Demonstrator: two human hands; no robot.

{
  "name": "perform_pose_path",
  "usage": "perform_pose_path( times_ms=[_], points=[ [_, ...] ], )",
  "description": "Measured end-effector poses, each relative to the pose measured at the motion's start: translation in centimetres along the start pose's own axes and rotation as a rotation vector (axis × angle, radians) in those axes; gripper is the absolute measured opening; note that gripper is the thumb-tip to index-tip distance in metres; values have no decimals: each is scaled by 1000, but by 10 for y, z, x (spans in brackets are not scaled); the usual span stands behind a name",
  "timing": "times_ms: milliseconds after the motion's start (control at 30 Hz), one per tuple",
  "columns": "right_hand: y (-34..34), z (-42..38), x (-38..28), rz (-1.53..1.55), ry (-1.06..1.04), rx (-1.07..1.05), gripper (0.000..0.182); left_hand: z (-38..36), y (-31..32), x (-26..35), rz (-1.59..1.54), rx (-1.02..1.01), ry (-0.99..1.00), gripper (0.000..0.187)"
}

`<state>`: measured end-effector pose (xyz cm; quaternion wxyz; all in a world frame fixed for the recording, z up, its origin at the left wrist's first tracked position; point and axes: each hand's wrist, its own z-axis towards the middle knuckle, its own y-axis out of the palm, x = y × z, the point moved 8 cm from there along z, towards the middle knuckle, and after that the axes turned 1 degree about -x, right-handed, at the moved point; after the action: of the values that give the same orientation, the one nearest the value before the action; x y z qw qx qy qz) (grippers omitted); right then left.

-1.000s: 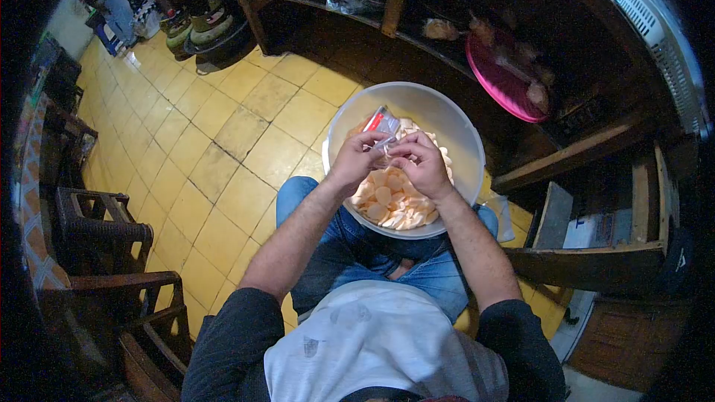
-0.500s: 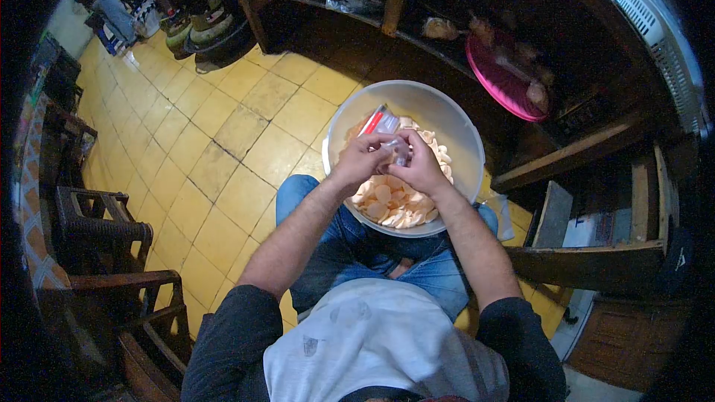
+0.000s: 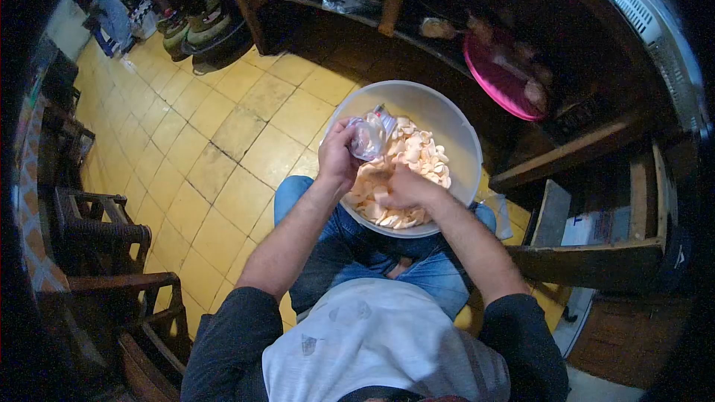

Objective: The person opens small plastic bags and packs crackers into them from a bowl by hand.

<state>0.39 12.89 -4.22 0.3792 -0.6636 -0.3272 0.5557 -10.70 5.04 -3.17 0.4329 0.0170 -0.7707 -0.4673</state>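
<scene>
A large whitish plastic tub point(image 3: 463, 138) stands at my lap, holding a heap of pale orange, round, thin crackers point(image 3: 421, 152). Over its left side, my left hand point(image 3: 339, 155) grips a clear plastic bag point(image 3: 366, 140), whose round mouth is spread toward the right. My right hand point(image 3: 408, 186) is down at the crackers, right of the bag, its fingers pointing left and smeared by motion. Behind the held bag, a clear packet with a red and dark mark point(image 3: 382, 115) lies against the crackers.
Dark wooden shelving point(image 3: 395, 0) runs behind the tub, with a pink tray point(image 3: 495, 85) of bagged items on it. Wooden chairs point(image 3: 112, 283) stand at the left on yellow tiles point(image 3: 223, 141). Green gas cylinders point(image 3: 207, 30) sit at the back left.
My hands have separated. The left keeps the plastic bag, now spread at its mouth, and has shifted slightly left; the right has let go of it and dropped down to the crackers.
</scene>
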Motion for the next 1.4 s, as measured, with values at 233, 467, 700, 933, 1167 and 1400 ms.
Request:
perform_pose_path(
  times_ms=[233,467,700,933,1167,1400],
  points=[
    [39,-5,-12,-197,-41,-547,44,-4,11,0,190,-73,28,23],
    [33,-10,-8,-66,-136,-540,40,-3,5,-5,188,23,-71,23],
    [-29,2,8,573,-71,1,29,-3,2,-1,343,46,14,28],
    [-31,10,30,861,80,155,30,-13,25,-12,583,-203,-59,36],
    [-44,7,34,575,81,467,33,-14,33,-23,767,-379,14,53],
    [-49,4,9,661,1,426,32,-7,19,-16,773,-209,36,46]
  ],
)
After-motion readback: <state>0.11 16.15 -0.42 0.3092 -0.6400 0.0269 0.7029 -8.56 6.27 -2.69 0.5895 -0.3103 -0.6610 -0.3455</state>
